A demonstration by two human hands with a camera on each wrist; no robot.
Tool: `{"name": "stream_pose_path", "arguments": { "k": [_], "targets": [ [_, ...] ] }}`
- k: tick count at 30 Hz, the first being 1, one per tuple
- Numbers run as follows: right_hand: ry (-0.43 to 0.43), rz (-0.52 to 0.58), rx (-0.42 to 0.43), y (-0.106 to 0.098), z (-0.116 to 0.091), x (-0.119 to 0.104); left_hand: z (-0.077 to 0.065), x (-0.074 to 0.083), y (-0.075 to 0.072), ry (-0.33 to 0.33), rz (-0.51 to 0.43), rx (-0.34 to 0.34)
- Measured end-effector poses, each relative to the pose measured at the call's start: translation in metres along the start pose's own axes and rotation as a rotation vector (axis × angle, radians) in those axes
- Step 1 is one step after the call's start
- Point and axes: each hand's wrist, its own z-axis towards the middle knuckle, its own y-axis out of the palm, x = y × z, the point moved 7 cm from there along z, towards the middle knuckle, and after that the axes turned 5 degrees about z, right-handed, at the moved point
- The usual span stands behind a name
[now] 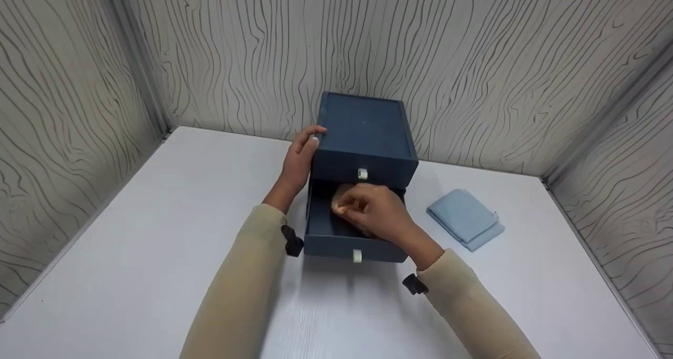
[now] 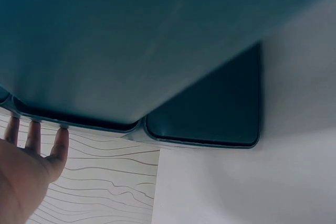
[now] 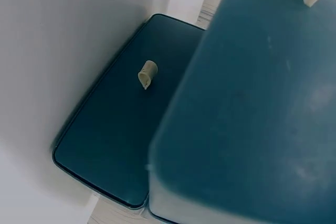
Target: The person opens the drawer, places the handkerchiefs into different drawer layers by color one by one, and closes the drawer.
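A dark blue drawer cabinet (image 1: pixel 363 125) stands near the back wall, with one drawer (image 1: pixel 331 246) pulled out below its top drawer. My left hand (image 1: pixel 298 162) rests against the cabinet's left side, fingertips at the top edge; the left wrist view shows its fingers (image 2: pixel 34 137) fairly straight against the wall of the cabinet. Inside the pulled-out drawer, my right hand (image 1: pixel 376 212) pinches a tan item (image 1: pixel 340 195) between thumb and fingers. Most of that item is hidden by the hand, so its kind is unclear. The right wrist view does not show the right hand.
A folded light blue cloth (image 1: pixel 465 217) lies on the white table (image 1: pixel 157 217) right of the cabinet. Below the pulled-out drawer, a closed drawer front with a pale pull tab (image 3: pixel 148 74) appears in the right wrist view. Wood-grain panels (image 1: pixel 273 49) enclose the table.
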Motion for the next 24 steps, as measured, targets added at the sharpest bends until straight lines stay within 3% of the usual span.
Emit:
{"name": "stream_pose_path", "arguments": {
  "k": [13,24],
  "targets": [
    [0.188,0.006,-0.085,0.008,-0.001,0.018,-0.001,0.001,0.0,0.018,0.005,0.007],
    [0.214,-0.042,-0.182,0.015,-0.002,0.02,-0.002,0.001,-0.001,0.01,0.038,0.022]
  ]
}}
